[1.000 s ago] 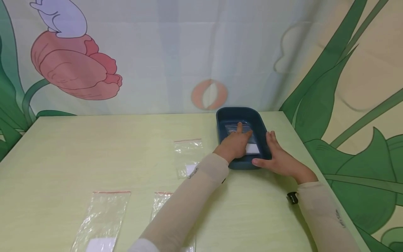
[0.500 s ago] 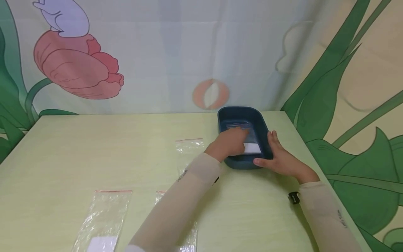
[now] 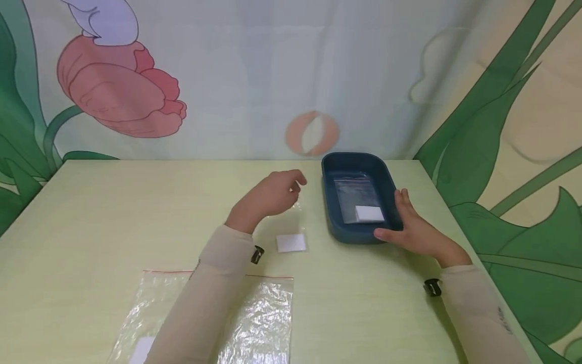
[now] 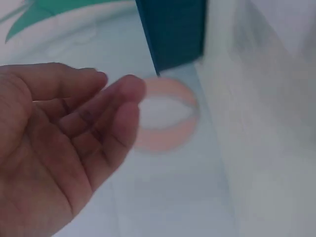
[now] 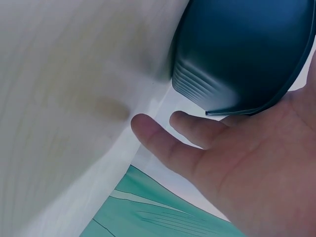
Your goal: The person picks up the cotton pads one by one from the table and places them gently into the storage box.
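A dark blue plastic tray [image 3: 333, 217] stands near the table's back right. Inside it lies a clear zip bag [image 3: 352, 194] with a white piece at its near end. My right hand [image 3: 416, 230] rests against the tray's near right corner, fingers along the side and thumb at the front; in the right wrist view, its outstretched fingers touch the tray wall [image 5: 242, 54]. Left of the tray, my left hand [image 3: 273, 194] hovers with loosely curled fingers, holding nothing. Below it lies another clear zip bag, partly hidden, with a white piece [image 3: 291, 242] inside.
Two larger clear zip bags lie at the front: one on the left [image 3: 143, 298], partly under the left sleeve, and one beside it [image 3: 265, 308]. A printed curtain [image 3: 254, 101] hangs behind the light table [image 3: 91, 217].
My left hand has lifted out of the tray and moved left, above the smaller bag on the table. The right hand has stayed at the tray's corner. The head view has shifted slightly.
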{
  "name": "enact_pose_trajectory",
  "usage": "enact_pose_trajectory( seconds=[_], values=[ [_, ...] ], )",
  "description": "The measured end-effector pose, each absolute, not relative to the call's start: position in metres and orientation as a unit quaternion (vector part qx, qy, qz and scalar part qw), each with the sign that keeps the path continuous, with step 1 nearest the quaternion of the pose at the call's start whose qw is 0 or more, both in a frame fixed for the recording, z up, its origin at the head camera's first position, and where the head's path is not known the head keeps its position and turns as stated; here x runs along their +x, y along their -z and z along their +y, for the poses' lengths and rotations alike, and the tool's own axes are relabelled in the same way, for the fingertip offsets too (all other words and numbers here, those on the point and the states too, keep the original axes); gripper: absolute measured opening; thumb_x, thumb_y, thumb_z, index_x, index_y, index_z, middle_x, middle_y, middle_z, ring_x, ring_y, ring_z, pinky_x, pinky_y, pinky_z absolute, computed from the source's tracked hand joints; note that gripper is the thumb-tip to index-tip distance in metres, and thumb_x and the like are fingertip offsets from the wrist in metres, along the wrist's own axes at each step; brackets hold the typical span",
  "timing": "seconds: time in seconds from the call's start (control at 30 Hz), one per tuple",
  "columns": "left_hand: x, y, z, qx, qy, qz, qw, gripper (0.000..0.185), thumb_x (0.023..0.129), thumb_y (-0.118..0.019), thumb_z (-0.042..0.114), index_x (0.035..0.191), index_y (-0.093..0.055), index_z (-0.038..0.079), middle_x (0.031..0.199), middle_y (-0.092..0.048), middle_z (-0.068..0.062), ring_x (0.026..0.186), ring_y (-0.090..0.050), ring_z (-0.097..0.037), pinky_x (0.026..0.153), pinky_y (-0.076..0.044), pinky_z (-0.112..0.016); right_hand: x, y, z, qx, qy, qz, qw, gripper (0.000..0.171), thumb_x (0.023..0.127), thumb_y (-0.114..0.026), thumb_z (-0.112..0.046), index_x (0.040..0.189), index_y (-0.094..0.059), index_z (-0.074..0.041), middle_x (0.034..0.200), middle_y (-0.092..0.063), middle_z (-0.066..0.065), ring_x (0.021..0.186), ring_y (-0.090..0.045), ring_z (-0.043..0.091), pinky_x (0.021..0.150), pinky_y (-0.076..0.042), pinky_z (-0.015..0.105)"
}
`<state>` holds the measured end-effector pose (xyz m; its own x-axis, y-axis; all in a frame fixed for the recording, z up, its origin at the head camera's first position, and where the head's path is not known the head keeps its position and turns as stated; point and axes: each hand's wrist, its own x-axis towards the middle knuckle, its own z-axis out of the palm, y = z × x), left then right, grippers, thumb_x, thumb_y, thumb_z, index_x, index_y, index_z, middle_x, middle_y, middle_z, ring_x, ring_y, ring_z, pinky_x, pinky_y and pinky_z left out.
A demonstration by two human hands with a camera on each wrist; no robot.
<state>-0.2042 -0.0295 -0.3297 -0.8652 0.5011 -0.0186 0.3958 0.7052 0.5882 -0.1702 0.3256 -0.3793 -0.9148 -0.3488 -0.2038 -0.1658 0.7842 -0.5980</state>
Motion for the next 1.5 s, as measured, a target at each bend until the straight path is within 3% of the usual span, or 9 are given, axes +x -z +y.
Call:
enact_pose_trajectory(
  seconds=[0.17,0.27,0.47,0.6,0.87,1.13,1.37,1.5],
  values=[
    [-0.198,0.341,-0.054,0.178,-0.241,0.942,0.150,0.040,0.095,-0.044,0.000,0.132,-0.060,0.001,0.131,-0.060,-0.017,0.120,-0.056,-0.031,0.099,-0.045,-0.043,-0.164,0.378,0.332,-0.138,0.301,0.931,0.156,0.118,0.094,-0.069,-0.049,0.156,0.022,-0.009,0.160,0.034,0.011,0.148,0.012,0.047,0.111,-0.010,0.071],
    [-0.196,0.348,-0.057,0.165,-0.194,0.951,0.176,0.039,0.093,-0.053,0.001,0.130,-0.063,0.001,0.135,-0.053,-0.021,0.126,-0.049,-0.037,0.101,-0.042,-0.046,-0.159,0.375,0.336,-0.134,0.298,0.932,0.157,0.118,0.094,-0.069,-0.048,0.156,0.023,-0.009,0.160,0.034,0.011,0.147,0.012,0.048,0.110,-0.010,0.072],
    [-0.192,0.362,-0.048,0.133,-0.159,0.955,0.211,0.029,0.090,-0.065,0.008,0.119,-0.063,0.007,0.121,-0.047,-0.016,0.115,-0.043,-0.034,0.086,-0.047,-0.044,-0.150,0.372,0.341,-0.134,0.298,0.932,0.154,0.118,0.094,-0.070,-0.045,0.156,0.022,-0.007,0.160,0.034,0.012,0.147,0.011,0.050,0.109,-0.011,0.073],
    [-0.191,0.366,-0.042,0.121,-0.136,0.964,0.195,0.024,0.092,-0.061,0.003,0.116,-0.061,0.006,0.114,-0.045,-0.015,0.106,-0.042,-0.033,0.076,-0.046,-0.041,-0.150,0.370,0.343,-0.136,0.300,0.931,0.157,0.117,0.094,-0.070,-0.045,0.156,0.023,-0.008,0.159,0.034,0.011,0.147,0.013,0.049,0.109,-0.010,0.073],
    [-0.193,0.370,-0.041,0.125,-0.102,0.977,0.141,0.021,0.098,-0.054,0.005,0.111,-0.070,0.003,0.115,-0.054,-0.017,0.096,-0.053,-0.030,0.073,-0.051,-0.043,-0.150,0.371,0.343,-0.135,0.304,0.930,0.156,0.118,0.094,-0.070,-0.045,0.156,0.023,-0.008,0.159,0.034,0.012,0.147,0.016,0.047,0.109,-0.008,0.073],
    [-0.195,0.362,-0.056,0.106,-0.232,0.963,0.088,0.016,0.094,-0.050,-0.003,0.104,-0.061,0.004,0.098,-0.061,-0.013,0.082,-0.054,-0.025,0.069,-0.047,-0.038,-0.151,0.373,0.341,-0.136,0.303,0.931,0.153,0.118,0.094,-0.070,-0.046,0.156,0.023,-0.009,0.159,0.034,0.011,0.147,0.016,0.046,0.109,-0.009,0.073],
    [-0.197,0.358,-0.067,0.066,-0.309,0.943,0.102,0.016,0.093,-0.044,-0.006,0.101,-0.054,0.004,0.099,-0.057,-0.011,0.083,-0.050,-0.025,0.071,-0.042,-0.036,-0.150,0.373,0.341,-0.136,0.306,0.930,0.153,0.118,0.094,-0.070,-0.045,0.156,0.023,-0.008,0.159,0.034,0.013,0.147,0.016,0.047,0.109,-0.008,0.074],
    [-0.198,0.359,-0.071,0.050,-0.313,0.941,0.122,0.023,0.093,-0.044,-0.005,0.113,-0.053,0.002,0.110,-0.059,-0.015,0.085,-0.050,-0.027,0.074,-0.042,-0.036,-0.150,0.372,0.341,-0.136,0.310,0.928,0.154,0.118,0.094,-0.070,-0.045,0.156,0.024,-0.009,0.159,0.034,0.013,0.147,0.017,0.047,0.108,-0.008,0.074]
  ],
)
